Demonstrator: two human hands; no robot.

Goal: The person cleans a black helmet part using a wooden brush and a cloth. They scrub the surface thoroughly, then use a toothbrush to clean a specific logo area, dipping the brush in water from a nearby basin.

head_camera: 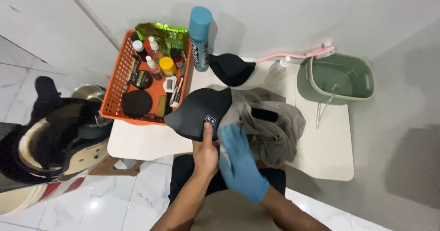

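Observation:
My left hand [206, 153] is bare and grips the near edge of a black foam helmet pad [197, 111], thumb on top beside its small white tag. My right hand [239, 160] wears a blue glove and presses against the pad's right side, where a grey-brown cloth [270, 121] lies bunched on the small white table [151, 141]. A second black pad [230, 69] rests farther back on the table near a tall blue spray can [200, 38].
An orange basket [120, 82] of small bottles, tins and brushes stands at the table's left. A green tub [341, 77], a pink brush [298, 54] and a clear spray bottle [277, 70] sit at the right. A helmet [55, 137] lies on the floor left.

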